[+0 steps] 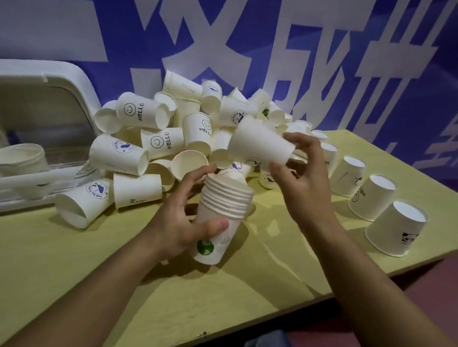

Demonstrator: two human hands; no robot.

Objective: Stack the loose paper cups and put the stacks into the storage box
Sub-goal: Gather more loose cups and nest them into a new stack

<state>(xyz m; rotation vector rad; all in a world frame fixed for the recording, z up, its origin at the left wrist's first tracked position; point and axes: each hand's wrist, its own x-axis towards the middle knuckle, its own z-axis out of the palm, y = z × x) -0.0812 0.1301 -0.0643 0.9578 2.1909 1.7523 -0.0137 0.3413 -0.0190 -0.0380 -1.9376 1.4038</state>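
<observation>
We see the box (35,124) open at the desk's (56,264) left, one stack of cups (19,159) lying inside. Our left hand (182,218) grips a stack (220,213); our right hand (300,177) pinches one cup (259,143) above it. Three cups (371,200) stand inverted right of the pile (171,132).

Dim, cool indoor light here, with a yellow-green cast over the bench (55,270). Soft sheen streaks run across its surface near centre, toward 5 o'clock. Shadows pool softly under the cup pile (154,142) and below the left hand (182,221). Wide-angle bending curves the bench edge at 4 o'clock and the storage box (67,83) at 9 o'clock. Overall slightly soft, compression smear throughout.
</observation>
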